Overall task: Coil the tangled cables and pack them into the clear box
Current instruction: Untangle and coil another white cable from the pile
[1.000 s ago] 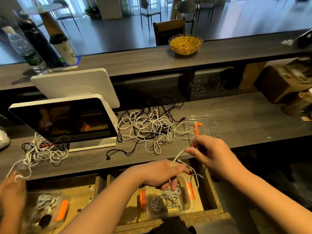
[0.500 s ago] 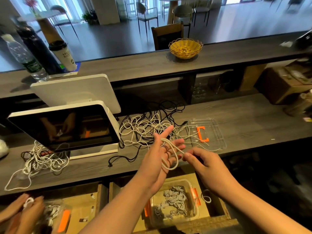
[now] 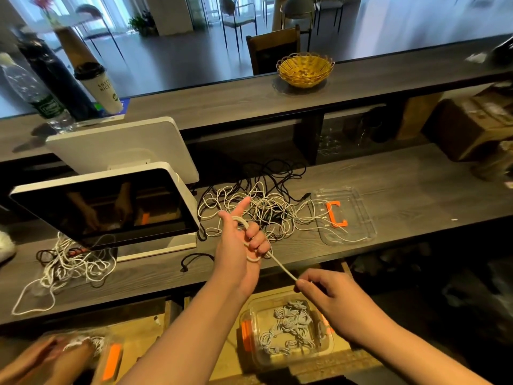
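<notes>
A screen (image 3: 105,207) stands at the left of the desk (image 3: 416,187). Right of it lies a cable tangle (image 3: 255,209), and right of that a lid (image 3: 347,215) — touching the tangle's strands. A second tangle (image 3: 69,262) lies before the screen. Below the desk's near edge sits a box (image 3: 288,332) with coils in it. On the shelf (image 3: 222,104) behind — a basket (image 3: 305,69), a cup (image 3: 100,90) and a bottle (image 3: 36,93).

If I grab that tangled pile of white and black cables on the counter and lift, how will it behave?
The cable pile looks limp and light: the strands lie in loose, flat loops. Lifted, it would likely come up as one snarl, since white and black strands cross. It may also drag the clear lid, where white strands trail across.
</notes>
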Available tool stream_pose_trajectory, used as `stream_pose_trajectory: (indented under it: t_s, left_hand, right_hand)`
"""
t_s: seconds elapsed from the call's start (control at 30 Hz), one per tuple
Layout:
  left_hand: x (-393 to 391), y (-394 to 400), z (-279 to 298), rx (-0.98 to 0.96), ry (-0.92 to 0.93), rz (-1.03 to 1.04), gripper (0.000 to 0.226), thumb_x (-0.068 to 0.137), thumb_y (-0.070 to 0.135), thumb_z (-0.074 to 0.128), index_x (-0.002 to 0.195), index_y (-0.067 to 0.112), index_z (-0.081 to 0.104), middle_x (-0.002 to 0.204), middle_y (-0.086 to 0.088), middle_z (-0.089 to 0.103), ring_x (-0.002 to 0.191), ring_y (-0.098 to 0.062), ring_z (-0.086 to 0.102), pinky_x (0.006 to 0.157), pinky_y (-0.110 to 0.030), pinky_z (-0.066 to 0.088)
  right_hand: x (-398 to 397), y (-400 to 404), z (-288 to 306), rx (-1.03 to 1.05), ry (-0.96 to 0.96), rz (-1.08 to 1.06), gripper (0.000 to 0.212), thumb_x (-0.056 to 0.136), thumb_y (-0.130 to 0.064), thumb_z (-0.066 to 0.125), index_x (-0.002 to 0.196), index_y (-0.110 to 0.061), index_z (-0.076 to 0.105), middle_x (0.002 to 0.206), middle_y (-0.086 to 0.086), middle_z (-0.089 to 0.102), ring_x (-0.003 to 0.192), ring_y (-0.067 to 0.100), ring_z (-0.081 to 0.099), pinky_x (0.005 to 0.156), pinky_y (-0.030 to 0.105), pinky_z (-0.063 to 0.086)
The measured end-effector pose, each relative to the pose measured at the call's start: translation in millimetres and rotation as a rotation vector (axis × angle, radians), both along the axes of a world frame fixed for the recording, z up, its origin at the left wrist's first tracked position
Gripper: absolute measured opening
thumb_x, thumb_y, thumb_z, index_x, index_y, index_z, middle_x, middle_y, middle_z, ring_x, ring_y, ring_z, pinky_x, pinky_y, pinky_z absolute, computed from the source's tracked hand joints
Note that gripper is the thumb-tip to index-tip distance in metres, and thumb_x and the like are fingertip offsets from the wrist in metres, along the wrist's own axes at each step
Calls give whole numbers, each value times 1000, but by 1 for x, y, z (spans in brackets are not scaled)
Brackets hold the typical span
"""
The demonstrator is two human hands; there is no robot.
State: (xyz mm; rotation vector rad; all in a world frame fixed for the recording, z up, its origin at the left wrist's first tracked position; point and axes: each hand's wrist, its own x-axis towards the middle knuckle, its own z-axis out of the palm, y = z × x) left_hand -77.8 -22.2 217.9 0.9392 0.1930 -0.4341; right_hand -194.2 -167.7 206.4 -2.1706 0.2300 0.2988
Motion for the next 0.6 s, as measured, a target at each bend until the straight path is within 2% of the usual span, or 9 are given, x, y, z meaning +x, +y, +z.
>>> stream_pose_trajectory:
  t_s: [0.13, 0.27, 0.43, 0.53, 0.6]
  left_hand:
    - [6, -3, -2, 79, -35, 34, 55, 103, 58, 23, 132, 26, 57, 64, 5, 32, 53, -7, 24, 46, -20, 25]
    - [2, -8, -8, 321, -151, 12, 53, 103, 57, 22, 131, 31, 58, 62, 7, 32, 53, -6, 27, 49, -22, 24]
    - [-7, -13, -12, 630, -327, -172, 54, 99, 65, 16, 123, 46, 61, 66, 7, 32, 56, -6, 29, 52, -21, 26]
    - [-15, -18, -8, 537, -275, -286, 64, 92, 73, 18, 127, 45, 63, 64, 5, 34, 55, -8, 30, 53, -22, 25]
    - [-18, -19, -5, 446, -228, -380, 68, 91, 76, 17, 128, 43, 64, 62, 1, 40, 60, -14, 38, 58, -25, 31]
  right_hand:
    - [4, 4, 6, -47, -27, 32, 19, 99, -42, 52, 99, -35, 70, 84, -9, 70, 78, 5, 64, 75, 30, 54]
    - [9, 10, 20, -109, -69, 144, 24, 100, -42, 51, 100, -29, 71, 78, -12, 67, 70, 0, 58, 63, 17, 43]
    - [10, 20, 36, -115, -193, 241, 21, 101, -40, 47, 88, -27, 57, 73, -6, 60, 69, 11, 54, 65, 32, 45]
    - [13, 18, 42, -130, -273, 242, 17, 101, -37, 45, 93, -27, 56, 81, -10, 60, 75, 8, 55, 70, 33, 48]
    - [16, 13, 45, -138, -308, 230, 16, 101, -36, 44, 98, -27, 57, 89, -12, 62, 82, 5, 57, 75, 33, 50]
